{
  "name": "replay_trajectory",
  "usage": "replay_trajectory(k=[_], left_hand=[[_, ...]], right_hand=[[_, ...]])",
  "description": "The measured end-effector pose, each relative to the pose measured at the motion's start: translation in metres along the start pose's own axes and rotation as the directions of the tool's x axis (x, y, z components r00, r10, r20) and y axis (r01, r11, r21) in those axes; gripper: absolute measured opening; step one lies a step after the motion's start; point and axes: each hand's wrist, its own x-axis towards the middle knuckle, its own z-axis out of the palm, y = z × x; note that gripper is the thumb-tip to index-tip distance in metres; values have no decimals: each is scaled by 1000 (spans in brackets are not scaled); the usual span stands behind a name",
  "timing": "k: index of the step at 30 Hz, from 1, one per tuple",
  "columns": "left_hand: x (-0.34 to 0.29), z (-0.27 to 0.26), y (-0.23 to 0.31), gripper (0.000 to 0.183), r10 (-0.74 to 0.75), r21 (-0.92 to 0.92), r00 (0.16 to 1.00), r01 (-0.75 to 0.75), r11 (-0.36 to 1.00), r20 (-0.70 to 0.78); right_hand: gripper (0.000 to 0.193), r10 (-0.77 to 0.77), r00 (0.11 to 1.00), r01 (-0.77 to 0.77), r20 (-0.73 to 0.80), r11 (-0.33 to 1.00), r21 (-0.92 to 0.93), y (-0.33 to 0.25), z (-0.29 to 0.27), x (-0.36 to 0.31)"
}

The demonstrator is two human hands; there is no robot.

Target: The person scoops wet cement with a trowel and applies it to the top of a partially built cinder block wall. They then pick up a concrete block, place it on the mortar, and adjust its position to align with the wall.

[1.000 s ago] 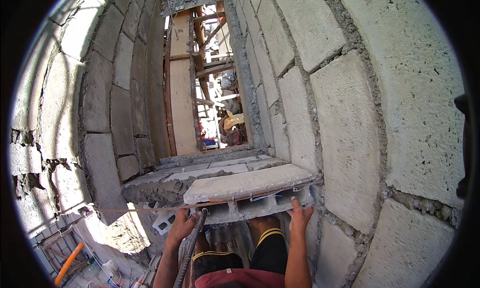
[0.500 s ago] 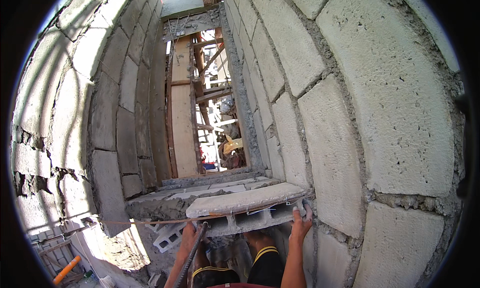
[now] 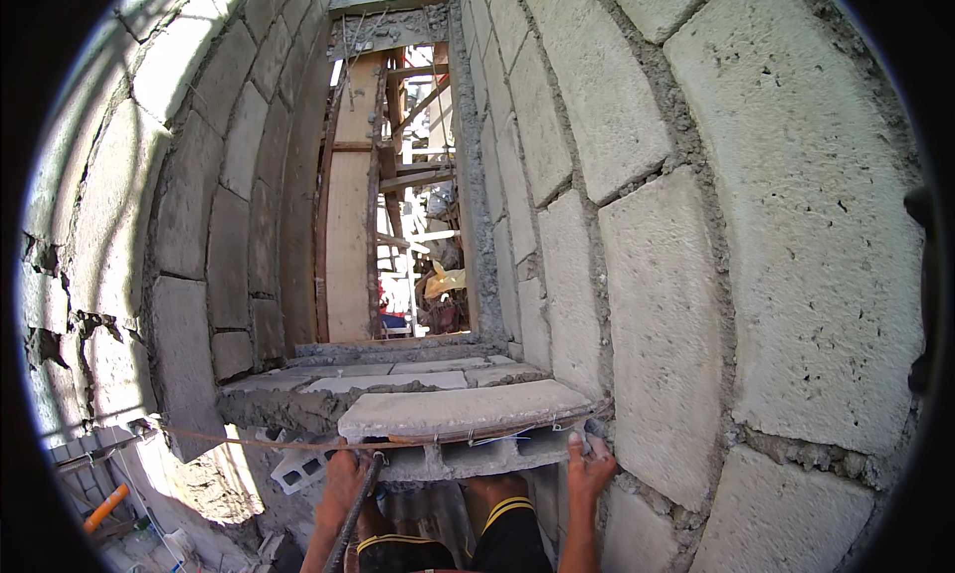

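A grey hollow concrete block (image 3: 463, 410) lies along the top of the low wall in front of me, its open cells facing me. My left hand (image 3: 344, 476) is closed at the block's near left corner, its fingertips partly hidden. My right hand (image 3: 590, 464) is at the right end, fingers curled and thumb up against the block's edge. A thin reddish-brown rod or line (image 3: 229, 438) runs level across the block's near side, with thin wire ties about it. A ribbed steel bar (image 3: 355, 510) rises beside my left hand.
Tall block walls stand at left (image 3: 184, 215) and right (image 3: 657, 324). Beyond the low wall, a timber-framed opening (image 3: 350, 235) shows wooden props below. Another hollow block (image 3: 298, 466) sits left of my left hand. An orange pipe (image 3: 105, 509) is at lower left.
The view has shifted a little. My right hand's fingers, earlier spread around the block's right end, are now curled lower at its near edge. My left hand stays at the left end.
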Motion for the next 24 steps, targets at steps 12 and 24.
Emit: replay_trajectory(k=[12,24], left_hand=[[-12,9,-6,62,-134,40,991,133,990,29],[-18,-19,27,56,-243,27,959,242,970,145]], right_hand=[[40,29,998,-24,59,996,-84,-2,-6,4],[25,-575,818,564,-34,812,-148,-81,-24,-11]])
